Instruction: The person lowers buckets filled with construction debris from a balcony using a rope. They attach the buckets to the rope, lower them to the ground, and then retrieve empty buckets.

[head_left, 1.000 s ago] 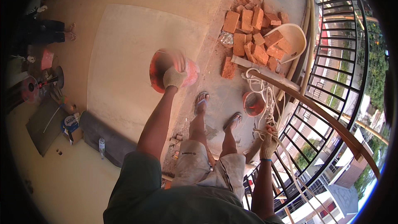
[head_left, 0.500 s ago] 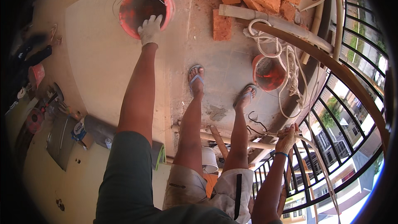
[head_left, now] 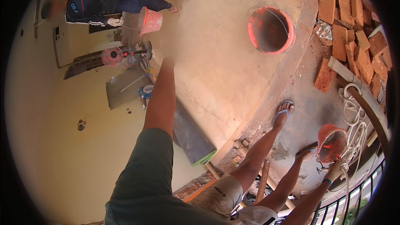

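My left arm reaches forward toward the room. My left hand (head_left: 162,57) is a pale smear at its end, so its fingers cannot be read; it is away from the pink-red bucket (head_left: 251,29) on the floor, whose wire handle lies across the rim. My right hand (head_left: 333,171), in a pale glove, is low at the right, closed around the white rope (head_left: 345,177). Beside it, by my foot, is a smaller red bucket (head_left: 331,130). A co-worker (head_left: 98,1) at the upper left has a gloved hand at the handle of another red bucket (head_left: 151,21).
Loose orange bricks (head_left: 339,41) are heaped at the far right, beside a long pole (head_left: 348,73). A black railing (head_left: 354,206) runs along the lower right. A standing fan (head_left: 112,56), a grey board (head_left: 125,89) and a dark rolled mat (head_left: 189,135) are on the left.
My view has swung left, bringing the co-worker into sight. My left hand has left the large bucket and moved left. My right hand now shows beside the smaller bucket.
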Motion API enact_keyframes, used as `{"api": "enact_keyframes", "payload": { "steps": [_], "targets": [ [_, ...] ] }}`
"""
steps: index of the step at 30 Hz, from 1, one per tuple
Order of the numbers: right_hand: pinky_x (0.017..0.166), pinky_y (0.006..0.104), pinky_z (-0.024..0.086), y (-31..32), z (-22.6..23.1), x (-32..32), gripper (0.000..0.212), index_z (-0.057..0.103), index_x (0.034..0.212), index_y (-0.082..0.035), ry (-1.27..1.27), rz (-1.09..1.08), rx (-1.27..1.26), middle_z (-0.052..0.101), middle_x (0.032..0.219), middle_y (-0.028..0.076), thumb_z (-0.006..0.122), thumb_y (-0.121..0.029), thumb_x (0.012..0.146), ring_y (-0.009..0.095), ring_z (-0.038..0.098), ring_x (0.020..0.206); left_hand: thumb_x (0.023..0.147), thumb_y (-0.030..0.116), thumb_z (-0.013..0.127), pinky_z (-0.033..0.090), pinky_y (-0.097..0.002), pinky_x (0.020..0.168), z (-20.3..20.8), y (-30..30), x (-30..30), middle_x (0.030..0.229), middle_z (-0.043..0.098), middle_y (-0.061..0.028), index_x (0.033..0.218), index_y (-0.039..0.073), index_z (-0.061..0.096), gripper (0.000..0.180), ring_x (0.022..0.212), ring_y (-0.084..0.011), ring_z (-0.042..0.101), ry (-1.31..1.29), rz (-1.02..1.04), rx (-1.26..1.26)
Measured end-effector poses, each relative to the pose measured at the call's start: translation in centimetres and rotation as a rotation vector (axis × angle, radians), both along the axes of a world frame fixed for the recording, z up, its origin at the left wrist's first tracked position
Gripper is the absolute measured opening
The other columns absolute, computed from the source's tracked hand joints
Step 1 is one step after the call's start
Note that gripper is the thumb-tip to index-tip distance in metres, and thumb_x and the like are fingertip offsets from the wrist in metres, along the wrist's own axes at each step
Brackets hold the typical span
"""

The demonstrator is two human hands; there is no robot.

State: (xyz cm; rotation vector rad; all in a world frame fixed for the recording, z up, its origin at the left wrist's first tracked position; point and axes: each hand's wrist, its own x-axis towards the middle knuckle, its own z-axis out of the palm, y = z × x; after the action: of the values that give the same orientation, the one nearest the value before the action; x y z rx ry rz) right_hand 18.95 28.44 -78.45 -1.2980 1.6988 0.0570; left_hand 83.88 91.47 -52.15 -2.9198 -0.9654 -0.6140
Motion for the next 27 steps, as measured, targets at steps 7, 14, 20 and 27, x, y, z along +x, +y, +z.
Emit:
{"api": "enact_keyframes", "payload": {
  "steps": [7, 14, 20, 27],
  "targets": [
    [0.055, 0.0279, 0.038, 5.4, 1.8, -0.7, 0.03, 0.071, 0.108, 0.0, -0.085, 0.081, 0.203, 0.052, 0.07, 0.001, 0.057, -0.019, 0.09, 0.011, 0.048, 0.061, 0.076, 0.081, 0.068, 0.05, -0.0497, 0.105, 9.8, 6.8, 5.5, 0.14, 0.056, -0.025, 0.154, 0.006, 0.044, 0.111, 0.132, -0.0392, 0.054, -0.393, 0.198, -0.251],
    [0.05, 0.029, 0.04, 14.3, 1.2, 3.2, 0.022, 0.073, 0.091, -0.002, -0.004, 0.142, 0.185, 0.063, 0.067, 0.005, 0.06, -0.02, 0.093, 0.012, 0.053, 0.054, 0.102, 0.057, 0.058, 0.062, -0.0353, 0.074, 7.1, 17.8, 7.1, 0.131, 0.059, -0.0261, 0.142, 0.006, 0.05, 0.066, 0.092, -0.0282, 0.066, 0.107, 0.133, -1.655],
    [0.046, 0.0307, 0.046, 15.8, 0.5, 4.3, 0.031, 0.073, 0.109, 0.004, -0.042, -0.234, 0.321, 0.071, 0.082, 0.011, 0.061, -0.02, 0.093, 0.013, 0.059, 0.055, 0.105, 0.031, 0.046, 0.029, -0.0555, 0.118, -1.3, -2.3, -4.7, 0.156, 0.046, -0.0168, 0.148, 0.007, 0.047, 0.049, 0.14, -0.0381, 0.04, -0.34, -0.12, -1.785],
    [0.063, 0.0437, 0.052, 14.0, -2.2, 0.5, 0.053, 0.072, 0.1, 0.006, 0.164, -0.124, -0.038, 0.068, 0.073, 0.018, 0.067, -0.047, 0.096, 0.029, 0.068, 0.069, 0.098, 0.012, 0.051, 0.038, -0.059, 0.119, -3.2, -2.4, -24.6, 0.152, 0.05, -0.0153, 0.151, 0.004, 0.042, 0.055, 0.139, -0.0377, 0.049, -0.021, -0.053, -1.799]
  ]
}}
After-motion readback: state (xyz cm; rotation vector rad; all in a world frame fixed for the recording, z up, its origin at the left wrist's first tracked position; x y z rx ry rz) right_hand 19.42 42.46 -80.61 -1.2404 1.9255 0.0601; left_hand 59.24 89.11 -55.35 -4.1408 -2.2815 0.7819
